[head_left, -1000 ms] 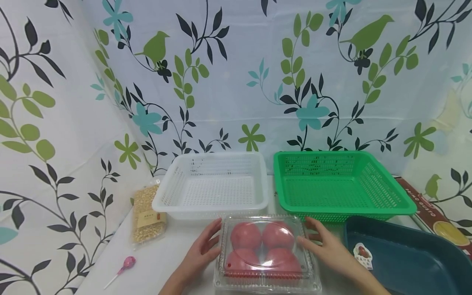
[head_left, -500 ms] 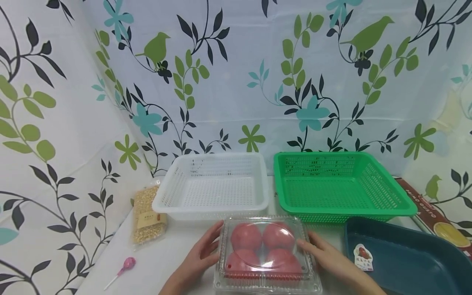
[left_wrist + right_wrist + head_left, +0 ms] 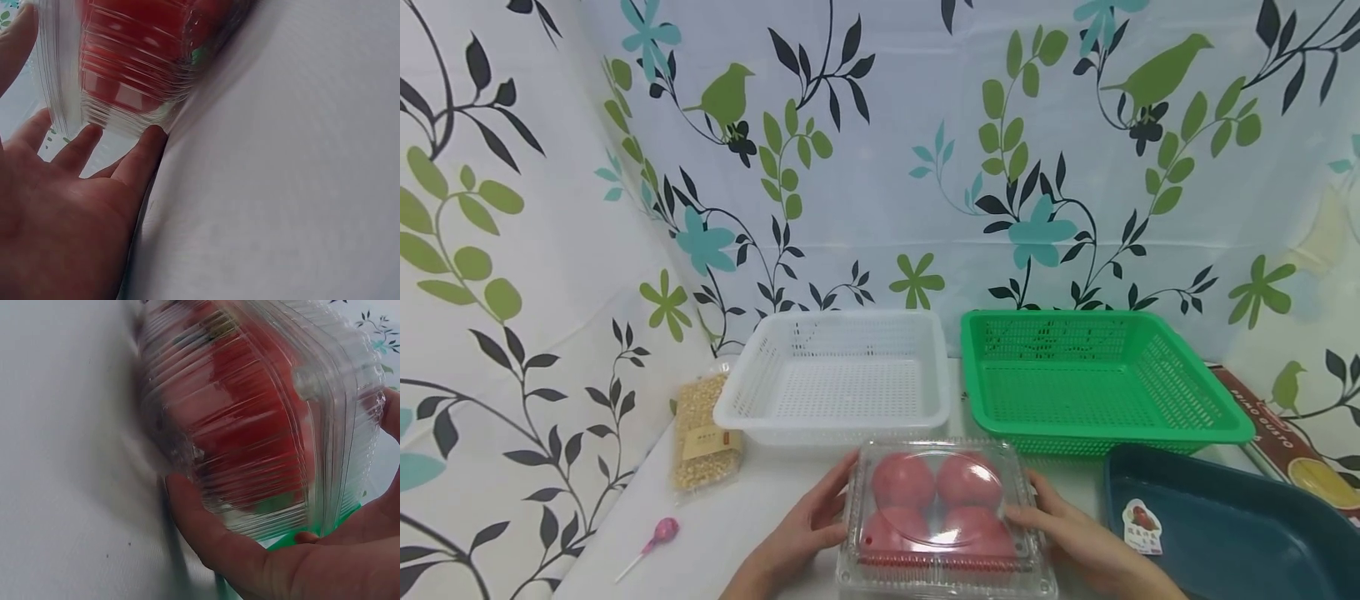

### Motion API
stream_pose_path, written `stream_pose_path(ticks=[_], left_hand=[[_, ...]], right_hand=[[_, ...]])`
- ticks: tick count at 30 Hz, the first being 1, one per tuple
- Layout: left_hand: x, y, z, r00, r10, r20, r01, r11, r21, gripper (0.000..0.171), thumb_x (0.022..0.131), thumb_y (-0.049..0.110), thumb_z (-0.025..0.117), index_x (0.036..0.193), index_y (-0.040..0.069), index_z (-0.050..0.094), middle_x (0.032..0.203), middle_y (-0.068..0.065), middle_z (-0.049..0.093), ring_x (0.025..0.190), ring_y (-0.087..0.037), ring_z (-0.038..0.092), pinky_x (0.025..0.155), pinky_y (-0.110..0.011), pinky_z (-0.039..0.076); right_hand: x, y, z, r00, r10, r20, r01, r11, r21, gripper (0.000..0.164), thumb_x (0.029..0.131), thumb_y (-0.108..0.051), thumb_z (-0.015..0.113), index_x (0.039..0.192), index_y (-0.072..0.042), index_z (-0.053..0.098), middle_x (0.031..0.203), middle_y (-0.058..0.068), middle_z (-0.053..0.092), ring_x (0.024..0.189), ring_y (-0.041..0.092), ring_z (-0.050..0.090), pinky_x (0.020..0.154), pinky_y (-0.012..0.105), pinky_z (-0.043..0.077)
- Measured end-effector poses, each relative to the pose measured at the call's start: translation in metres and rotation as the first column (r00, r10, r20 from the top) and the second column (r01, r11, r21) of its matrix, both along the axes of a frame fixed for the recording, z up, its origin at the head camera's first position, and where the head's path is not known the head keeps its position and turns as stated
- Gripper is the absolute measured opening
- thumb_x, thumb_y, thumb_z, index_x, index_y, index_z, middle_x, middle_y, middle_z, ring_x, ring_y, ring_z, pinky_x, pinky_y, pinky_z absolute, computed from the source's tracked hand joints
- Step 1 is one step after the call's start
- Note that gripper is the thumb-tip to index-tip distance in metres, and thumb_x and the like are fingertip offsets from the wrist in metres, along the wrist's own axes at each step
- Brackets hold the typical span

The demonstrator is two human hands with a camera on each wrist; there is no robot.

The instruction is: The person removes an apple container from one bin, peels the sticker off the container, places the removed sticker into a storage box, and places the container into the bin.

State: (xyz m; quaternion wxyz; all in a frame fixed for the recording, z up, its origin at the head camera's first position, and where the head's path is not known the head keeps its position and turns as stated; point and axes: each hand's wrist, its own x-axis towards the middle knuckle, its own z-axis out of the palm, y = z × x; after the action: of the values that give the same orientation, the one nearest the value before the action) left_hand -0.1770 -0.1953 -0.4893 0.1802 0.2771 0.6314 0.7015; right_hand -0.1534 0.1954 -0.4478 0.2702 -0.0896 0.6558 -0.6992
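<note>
A clear plastic clamshell box (image 3: 940,577), with round red fruits (image 3: 904,482) under its lid, sits at the table's near edge between both hands. My left hand (image 3: 808,525) holds its left side. In the left wrist view, the fingertips (image 3: 150,140) press the ribbed wall and lower corner, with the thumb beside the rim. On the right side, my right hand (image 3: 1071,533) grips the box, its thumb over the lid edge in the head view. One finger (image 3: 194,509) reaches the bottom edge in the right wrist view.
Behind the box stand a white basket (image 3: 842,429) and a green basket (image 3: 1112,433). A dark blue tray (image 3: 1232,533) and a brown box (image 3: 1281,437) lie at right. A grain bag (image 3: 707,425) and pink lollipop (image 3: 665,530) lie at left.
Both hands have closed in on the sides of the clamshell box; the right hand's fingers came down and nearer to it. The box stays in place. The head view shifts slightly.
</note>
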Motion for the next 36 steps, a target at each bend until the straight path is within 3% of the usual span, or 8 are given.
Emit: stream_pose_path(ticks=[7,15,22,26,36], left_hand=[[-0.001,0.0,0.002,0.998,0.043,-0.035,-0.045,0.997,-0.063,0.086,0.097,0.033,0.069,0.163,0.02,0.016,0.166,-0.02,0.008,0.145,-0.05,0.021,0.11,-0.035,0.04],[0.002,0.004,0.007,0.998,0.06,-0.012,-0.06,0.998,-0.035,0.085,0.098,0.041,0.066,0.164,0.022,0.016,0.167,-0.018,0.006,0.144,-0.049,0.025,0.109,-0.041,0.042],[0.005,0.005,0.011,0.996,0.069,-0.05,-0.07,0.997,-0.024,0.084,0.098,0.041,0.065,0.163,0.017,0.018,0.166,-0.02,0.009,0.143,-0.046,0.03,0.108,-0.035,0.042],[0.007,0.005,0.013,0.995,0.069,-0.075,-0.069,0.998,-0.001,0.086,0.098,0.041,0.066,0.162,0.012,0.018,0.165,-0.024,0.008,0.142,-0.047,0.032,0.108,-0.035,0.042],[0.009,0.005,0.02,0.989,0.112,-0.099,-0.11,0.994,0.021,0.082,0.098,0.044,0.064,0.162,0.015,0.022,0.165,-0.022,0.013,0.143,-0.049,0.027,0.108,-0.035,0.041]], right_hand=[[0.0,0.001,0.001,0.999,0.032,0.031,-0.029,0.996,-0.09,0.08,0.103,-0.024,0.053,0.158,-0.013,-0.004,0.141,0.025,0.04,0.121,0.033,0.051,0.098,0.044,0.048],[0.002,0.003,0.005,0.997,0.063,0.041,-0.058,0.99,-0.126,0.078,0.104,-0.022,0.051,0.158,-0.014,-0.006,0.139,0.021,0.045,0.123,0.032,0.05,0.099,0.045,0.047],[0.006,0.005,0.013,0.994,0.095,0.049,-0.086,0.984,-0.156,0.078,0.105,-0.02,0.048,0.158,-0.017,-0.009,0.137,0.019,0.048,0.121,0.032,0.054,0.099,0.047,0.049],[0.008,0.006,0.018,0.994,0.106,0.036,-0.1,0.986,-0.133,0.078,0.106,-0.02,0.048,0.158,-0.016,-0.01,0.134,0.018,0.051,0.118,0.033,0.057,0.097,0.05,0.05],[0.012,0.009,0.029,0.995,0.098,-0.026,-0.1,0.994,-0.053,0.073,0.107,-0.024,0.046,0.159,-0.016,-0.004,0.135,0.02,0.05,0.119,0.033,0.055,0.094,0.049,0.051]])
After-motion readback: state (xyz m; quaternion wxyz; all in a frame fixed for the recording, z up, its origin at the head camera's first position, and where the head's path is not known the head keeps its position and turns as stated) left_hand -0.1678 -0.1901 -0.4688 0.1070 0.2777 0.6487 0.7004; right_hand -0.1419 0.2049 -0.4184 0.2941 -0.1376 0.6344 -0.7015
